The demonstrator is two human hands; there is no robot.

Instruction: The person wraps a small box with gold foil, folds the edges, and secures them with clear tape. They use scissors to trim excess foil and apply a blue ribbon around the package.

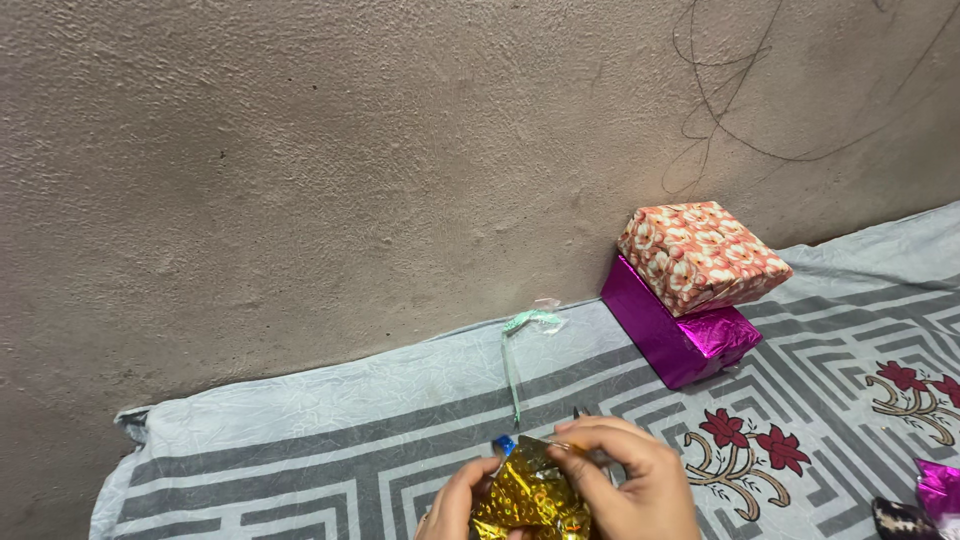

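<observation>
At the bottom edge of the view we have a crumpled piece of gold foil wrapping (530, 497) between both hands, low over the patterned bedsheet (400, 450). Our left hand (458, 505) cups the foil from the left, fingers curled against its side, grasping it. Our right hand (640, 480) is closed over the top right of the foil, its grip pinched on the upper edge; something thin and dark pokes out just above the knuckles, and we cannot tell what it is. A small blue bit (504, 444) shows at the foil's top left corner, touching it.

To do this well, we judge that we should keep the foil pulled taut with the left hand while the right presses each crease flat, working one edge at a time so that the shiny sheet does not spring back or tear. Whether the foil encloses anything we cannot tell; it hides its own inside.

Just beyond the hands, a thin green ribbon (517, 360) trails up the sheet toward the wall, ending in a loose curl with a scrap of clear film. At the lower right edge lie a magenta foil scrap (938, 487) and a dark mottled thing, cut off by the frame.

Farther back on the right, a box wrapped in magenta foil (672, 337) sits near the wall, and a box in orange and white patterned paper (700, 255) rests tilted on top of it. Both are wrapped shut, so their contents are hidden. Behind everything rises the rough grey wall (350, 180).
</observation>
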